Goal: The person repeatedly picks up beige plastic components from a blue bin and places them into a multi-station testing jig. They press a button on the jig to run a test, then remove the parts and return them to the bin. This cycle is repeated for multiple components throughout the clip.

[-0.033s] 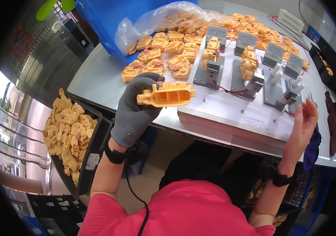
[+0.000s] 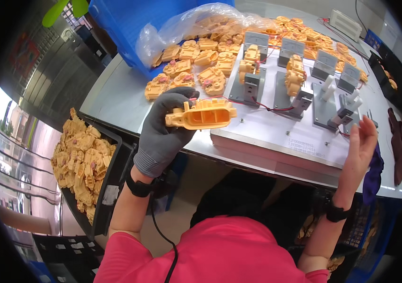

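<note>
My left hand (image 2: 163, 127), in a grey glove, grips an orange-yellow moulded plastic housing (image 2: 203, 117) above the table's near edge. The housing's open side, with its divided hollow, faces me. My right hand (image 2: 363, 146) is bare and raised near the right end of a white fixture board (image 2: 267, 127). Its fingers are apart and I see nothing in them. Two similar housings, one on the left station (image 2: 248, 68) and one on the middle station (image 2: 295, 78), sit on the board's grey mounts. The right station (image 2: 330, 101) shows white pegs and bears no housing.
Many housings lie on the table behind, partly under clear plastic film (image 2: 163, 40), by a blue bin (image 2: 125, 28). A black crate (image 2: 111, 188) heaped with housings stands at left. Red wires (image 2: 276, 109) cross the board. A dark cloth (image 2: 401, 146) lies at right.
</note>
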The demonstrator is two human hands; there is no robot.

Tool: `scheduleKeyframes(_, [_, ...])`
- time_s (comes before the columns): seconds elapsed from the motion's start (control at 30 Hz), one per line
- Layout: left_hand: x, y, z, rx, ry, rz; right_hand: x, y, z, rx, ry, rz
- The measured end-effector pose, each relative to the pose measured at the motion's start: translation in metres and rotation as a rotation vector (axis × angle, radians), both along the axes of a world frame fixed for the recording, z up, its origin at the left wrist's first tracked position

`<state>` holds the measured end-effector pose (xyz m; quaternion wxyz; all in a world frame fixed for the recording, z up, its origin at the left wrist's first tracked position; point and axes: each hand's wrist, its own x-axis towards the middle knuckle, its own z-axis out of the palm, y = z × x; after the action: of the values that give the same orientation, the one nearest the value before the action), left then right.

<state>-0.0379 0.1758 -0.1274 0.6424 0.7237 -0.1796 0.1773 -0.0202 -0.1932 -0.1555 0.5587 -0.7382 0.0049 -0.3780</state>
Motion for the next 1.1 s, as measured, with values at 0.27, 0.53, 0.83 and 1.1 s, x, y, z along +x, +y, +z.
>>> scheduleKeyframes(0.27, [0.006,-0.041,0.014,0.116,0.027,-0.042,0.008,-0.008,-0.009,0.029,0.044,0.235])
scheduleKeyframes(0.53, [0.015,-0.07,0.023,0.228,0.032,-0.036,0.003,-0.01,-0.011,0.03,0.052,0.259])
scheduleKeyframes(0.83, [0.015,-0.093,0.052,0.111,0.524,-0.121,0.002,-0.013,-0.01,0.062,0.075,0.33])
scheduleKeyframes(1.1, [0.019,-0.105,0.059,0.051,0.639,-0.251,-0.001,-0.015,-0.006,0.039,0.097,0.342])
